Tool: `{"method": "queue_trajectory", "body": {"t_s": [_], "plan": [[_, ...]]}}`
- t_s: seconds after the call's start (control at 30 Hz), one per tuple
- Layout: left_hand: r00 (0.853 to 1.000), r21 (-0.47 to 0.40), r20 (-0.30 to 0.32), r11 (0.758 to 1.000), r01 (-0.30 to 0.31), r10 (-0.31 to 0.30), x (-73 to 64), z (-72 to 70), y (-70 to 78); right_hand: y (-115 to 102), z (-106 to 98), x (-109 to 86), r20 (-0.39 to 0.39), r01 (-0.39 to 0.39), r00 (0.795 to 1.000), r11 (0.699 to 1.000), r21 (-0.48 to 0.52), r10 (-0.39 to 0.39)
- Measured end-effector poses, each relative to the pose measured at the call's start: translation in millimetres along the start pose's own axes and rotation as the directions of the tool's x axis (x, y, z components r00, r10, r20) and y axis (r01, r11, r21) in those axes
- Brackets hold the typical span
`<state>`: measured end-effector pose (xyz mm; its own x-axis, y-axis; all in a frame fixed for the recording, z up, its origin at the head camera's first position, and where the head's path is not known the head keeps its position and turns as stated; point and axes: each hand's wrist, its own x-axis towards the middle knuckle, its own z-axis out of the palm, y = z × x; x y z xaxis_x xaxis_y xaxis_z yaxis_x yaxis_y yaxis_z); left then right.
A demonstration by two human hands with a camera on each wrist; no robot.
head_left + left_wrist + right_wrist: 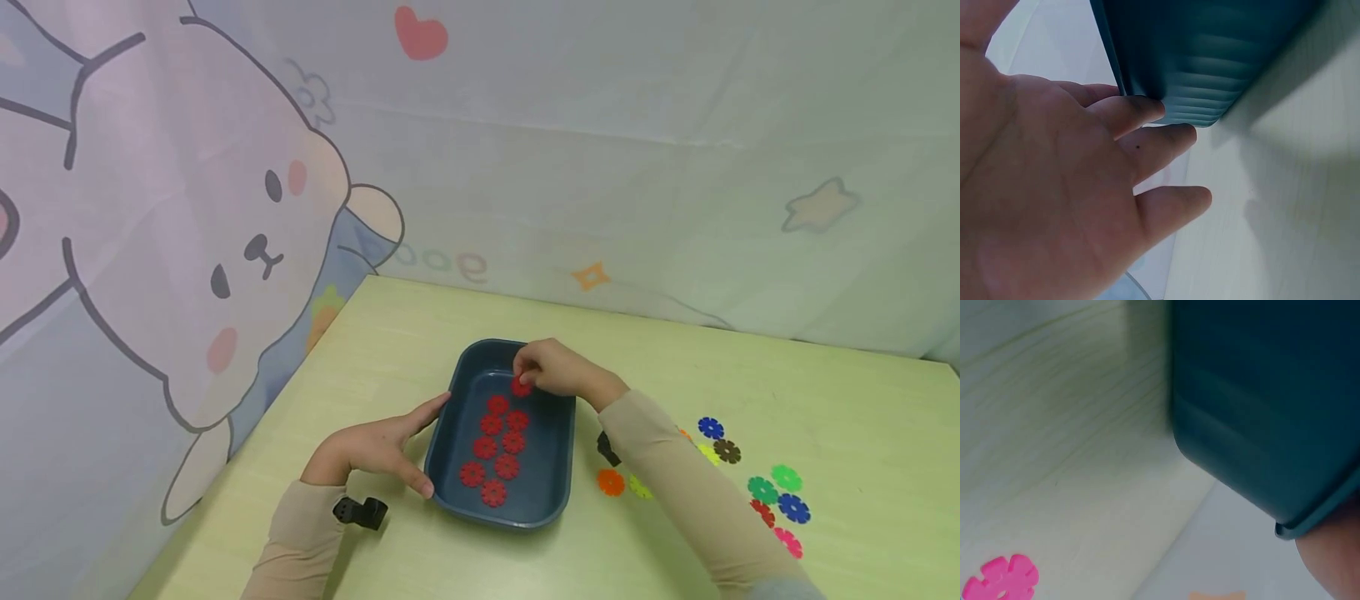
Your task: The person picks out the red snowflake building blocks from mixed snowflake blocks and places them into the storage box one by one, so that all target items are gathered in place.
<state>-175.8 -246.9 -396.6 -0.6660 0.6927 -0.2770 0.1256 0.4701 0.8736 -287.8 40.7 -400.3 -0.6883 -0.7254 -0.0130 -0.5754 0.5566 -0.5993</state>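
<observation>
A dark blue tray [500, 518] lies on the table, with several red notched plastic discs [485, 447] spread over its floor. Over the tray's far end, my right hand [558, 367] pinches another red notched disc [521, 387] between thumb and fingers. My left hand [382, 446] is spread along the tray's left side, fingertips at the rim and thumb by the near corner. In the left wrist view its extended fingers [1160, 150] reach the tray's outer wall [1210, 69]. The right wrist view shows mostly the tray's outside [1260, 425], with only part of the hand [1335, 556] below the rim.
Right of the tray, loose notched discs lie about: an orange one [611, 482], a brown one [727, 452], blue ones [793, 508], green ones [786, 477] and a pink one [788, 542]. My right forearm [682, 475] passes over some. A printed cloth [600, 167] hangs behind the table [847, 392].
</observation>
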Motion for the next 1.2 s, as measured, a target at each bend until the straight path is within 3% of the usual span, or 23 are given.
{"method": "queue_trajectory", "body": {"t_s": [0.43, 1.2], "plan": [[1.000, 0.006, -0.004, 1.000, -0.002, 0.002, 0.6, 0.2, -0.8, 1, 7, 12.1, 0.082, 0.002, 0.997, 0.989, -0.150, 0.011], [1.000, 0.003, -0.004, 1.000, 0.002, -0.002, -0.1, 0.4, -0.2, -1, 16, 19.7, 0.154, -0.074, 0.982, 0.969, -0.234, 0.112]]}}
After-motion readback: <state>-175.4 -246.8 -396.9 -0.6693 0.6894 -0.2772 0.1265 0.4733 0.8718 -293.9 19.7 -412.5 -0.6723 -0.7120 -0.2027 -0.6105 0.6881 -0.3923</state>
